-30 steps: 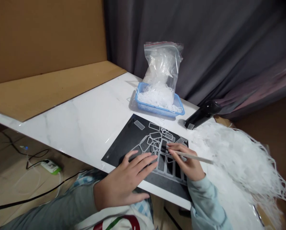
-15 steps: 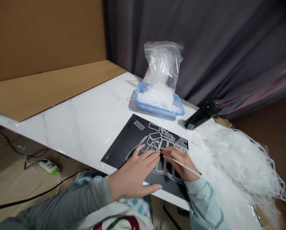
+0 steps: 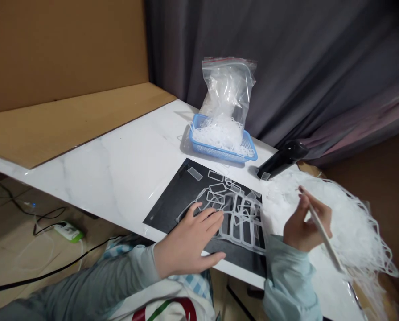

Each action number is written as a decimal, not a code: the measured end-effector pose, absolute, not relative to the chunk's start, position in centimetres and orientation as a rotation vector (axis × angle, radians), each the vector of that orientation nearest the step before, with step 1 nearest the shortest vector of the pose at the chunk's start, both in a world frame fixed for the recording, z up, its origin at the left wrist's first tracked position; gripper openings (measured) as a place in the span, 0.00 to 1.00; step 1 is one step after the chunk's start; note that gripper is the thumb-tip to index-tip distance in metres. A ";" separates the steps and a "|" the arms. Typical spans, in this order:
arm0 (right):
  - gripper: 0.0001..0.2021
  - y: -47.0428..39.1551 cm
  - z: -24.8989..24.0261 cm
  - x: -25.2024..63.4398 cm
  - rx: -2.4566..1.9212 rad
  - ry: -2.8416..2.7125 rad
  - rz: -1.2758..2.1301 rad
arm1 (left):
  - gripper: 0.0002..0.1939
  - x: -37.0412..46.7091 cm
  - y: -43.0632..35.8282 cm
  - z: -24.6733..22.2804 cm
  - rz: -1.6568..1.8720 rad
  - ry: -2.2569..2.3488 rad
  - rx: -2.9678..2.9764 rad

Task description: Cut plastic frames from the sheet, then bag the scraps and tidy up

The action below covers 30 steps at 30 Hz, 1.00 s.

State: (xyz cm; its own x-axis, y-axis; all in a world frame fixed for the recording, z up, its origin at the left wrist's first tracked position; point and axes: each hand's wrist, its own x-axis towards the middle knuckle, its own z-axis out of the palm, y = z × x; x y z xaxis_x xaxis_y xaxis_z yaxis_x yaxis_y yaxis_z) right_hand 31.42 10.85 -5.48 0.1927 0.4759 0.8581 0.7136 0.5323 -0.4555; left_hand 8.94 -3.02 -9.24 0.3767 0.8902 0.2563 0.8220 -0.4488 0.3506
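My left hand [image 3: 194, 238] lies with its fingers spread over the black mat [image 3: 167, 203], fingertips on or just above the translucent rectangular frames [image 3: 242, 229] there. These thin pieces overlap each other, some still joined in a sheet. To the right of the mat, my right hand [image 3: 308, 220] is closed around a slim white pen-like tool [image 3: 326, 243]. Its dark tip points up and to the left, and its shaft slants down to the right. This hand is above the edge of a large heap of clear, stringy plastic scraps [image 3: 346, 223].
Behind the mat, a blue basket [image 3: 219, 154] holds white stringy pieces and a clear zip bag [image 3: 231, 84]. A black cylindrical object [image 3: 279, 160] leans by the heap. A cardboard wall [image 3: 65, 49] stands on the left, a grey curtain [image 3: 269, 58] at the back.
My right hand has moved off the mat to the right, toward the plastic heap, with the tool in its grip. My left hand has stayed almost in place.
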 end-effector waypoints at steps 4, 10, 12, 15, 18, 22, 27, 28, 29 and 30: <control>0.15 10.7 -4.5 32.5 -1.142 -1.687 0.036 | 0.34 8.7 -3.3 -9.1 0.653 1.510 2.542; 0.09 6.7 -4.6 31.7 -1.026 -2.205 0.793 | 0.24 8.2 -4.5 -9.0 0.803 1.407 2.610; 0.08 4.9 -5.1 31.0 -0.981 -2.258 0.909 | 0.23 8.1 -4.8 -9.1 0.796 1.414 2.620; 0.08 3.2 -6.2 30.4 -0.947 -2.276 1.004 | 0.23 8.0 -4.8 -9.4 0.794 1.424 2.632; 0.07 2.6 -7.0 30.4 -0.922 -2.265 1.030 | 0.22 8.0 -4.8 -9.5 0.794 1.424 2.638; 0.06 2.7 -7.2 30.4 -0.866 -2.272 1.011 | 0.22 7.8 -4.7 -9.2 0.745 1.434 2.671; 0.08 2.3 -7.5 29.8 -0.754 -2.364 0.852 | 0.26 7.5 -4.5 -8.5 0.547 1.398 2.775; 0.09 2.1 -7.9 29.7 -0.718 -2.394 0.767 | 0.26 7.6 -4.5 -8.5 0.540 1.398 2.780; 0.10 2.0 -8.2 29.6 -0.685 -2.426 0.663 | 0.26 7.6 -4.5 -8.5 0.549 1.407 2.776; 0.11 1.9 -8.6 29.5 -0.657 -2.458 0.548 | 0.25 7.7 -4.5 -8.5 0.566 1.423 2.768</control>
State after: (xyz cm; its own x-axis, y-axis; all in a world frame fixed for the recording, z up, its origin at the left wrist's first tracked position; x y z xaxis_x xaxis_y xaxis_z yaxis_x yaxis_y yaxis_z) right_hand 29.52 1.87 -8.56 -0.7399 0.5512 0.3858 0.3352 0.7992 -0.4990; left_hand 7.74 -4.54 -8.50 0.5311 0.7833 0.3230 0.7911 -0.5950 0.1422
